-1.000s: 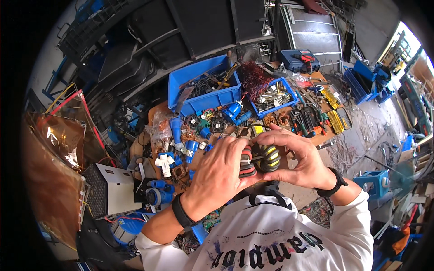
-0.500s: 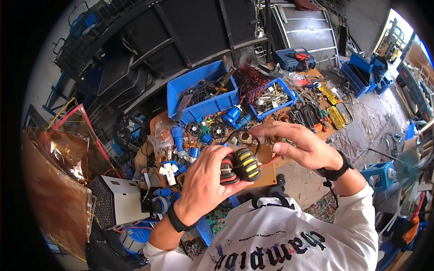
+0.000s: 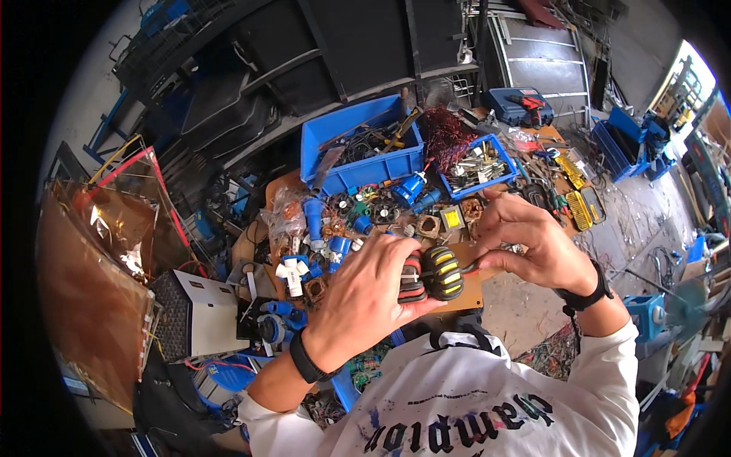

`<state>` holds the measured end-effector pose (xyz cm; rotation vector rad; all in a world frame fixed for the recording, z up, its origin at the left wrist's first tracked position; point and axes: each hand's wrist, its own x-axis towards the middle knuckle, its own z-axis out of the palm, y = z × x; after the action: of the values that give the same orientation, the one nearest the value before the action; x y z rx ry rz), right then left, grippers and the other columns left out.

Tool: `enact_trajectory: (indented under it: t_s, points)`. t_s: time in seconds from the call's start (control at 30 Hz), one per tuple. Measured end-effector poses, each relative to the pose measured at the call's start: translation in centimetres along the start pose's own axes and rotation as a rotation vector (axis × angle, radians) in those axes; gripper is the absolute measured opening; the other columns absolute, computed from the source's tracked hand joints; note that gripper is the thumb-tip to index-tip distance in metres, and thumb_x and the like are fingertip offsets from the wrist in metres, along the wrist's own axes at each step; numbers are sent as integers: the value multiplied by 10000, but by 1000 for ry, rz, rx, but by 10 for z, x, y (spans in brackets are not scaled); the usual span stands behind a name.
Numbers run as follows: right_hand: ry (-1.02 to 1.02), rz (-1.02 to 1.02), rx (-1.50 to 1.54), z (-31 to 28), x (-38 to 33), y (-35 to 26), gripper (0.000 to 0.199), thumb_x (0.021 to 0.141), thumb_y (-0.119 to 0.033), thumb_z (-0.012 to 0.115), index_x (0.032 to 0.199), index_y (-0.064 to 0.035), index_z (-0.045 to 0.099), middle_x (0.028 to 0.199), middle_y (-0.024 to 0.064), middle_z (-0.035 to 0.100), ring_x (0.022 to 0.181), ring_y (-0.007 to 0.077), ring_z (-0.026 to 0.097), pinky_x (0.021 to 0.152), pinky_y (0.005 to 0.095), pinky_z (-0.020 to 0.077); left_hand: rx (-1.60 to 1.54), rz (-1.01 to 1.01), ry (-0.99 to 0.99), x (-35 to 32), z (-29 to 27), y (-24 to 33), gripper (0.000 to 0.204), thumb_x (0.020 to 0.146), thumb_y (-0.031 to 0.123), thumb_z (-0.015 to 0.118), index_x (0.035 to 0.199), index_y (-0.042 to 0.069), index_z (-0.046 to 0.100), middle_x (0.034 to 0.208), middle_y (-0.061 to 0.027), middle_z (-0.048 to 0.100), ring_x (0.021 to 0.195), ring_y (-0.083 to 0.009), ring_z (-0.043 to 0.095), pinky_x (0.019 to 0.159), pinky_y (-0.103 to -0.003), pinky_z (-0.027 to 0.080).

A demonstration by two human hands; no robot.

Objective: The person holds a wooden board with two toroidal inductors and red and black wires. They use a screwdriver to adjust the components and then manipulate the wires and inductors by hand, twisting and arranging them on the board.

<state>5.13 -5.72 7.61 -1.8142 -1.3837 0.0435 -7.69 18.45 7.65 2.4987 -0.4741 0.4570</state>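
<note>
My left hand is closed around a dark ribbed piece in two rounded halves. One half is black with yellow stripes; the other, a red-striped half, sits against my palm and is partly covered by my fingers. Its exact kind I cannot make out. From the yellow-striped side a dark wire lead with some red on it runs to my right hand, whose thumb and forefinger pinch its end. Below the hands is a brown board.
Beyond my hands, a large blue bin holds cables and tools beside a smaller blue tray of metal parts. Blue connectors and a white pipe fitting clutter the left side. A yellow bit case lies at the right.
My right fingers have come together on the dark wire lead, which was loose before. The ribbed piece has turned slightly in my left hand. The view has shifted, moving the surroundings rightward.
</note>
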Motion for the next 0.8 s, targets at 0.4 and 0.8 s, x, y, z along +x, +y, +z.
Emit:
enact_trajectory:
  t_s: [0.4,0.8]
  points:
    - [86,18,-111,18,2,-17,125,749,-65,803,852,-81,734,897,72,603,883,279,593,794,392,463,95,-7,-8,-4,-1,3,701,647,409,912,1191,63,635,1005,-118,633,879,-323,660,760,-406,545]
    - [135,41,-11,35,-5,-18,137,759,-75,811,851,-74,709,861,70,634,846,274,607,836,397,458,80,-69,24,-5,0,10,701,605,413,930,1193,111,696,916,-79,635,801,-275,661,694,-386,544]
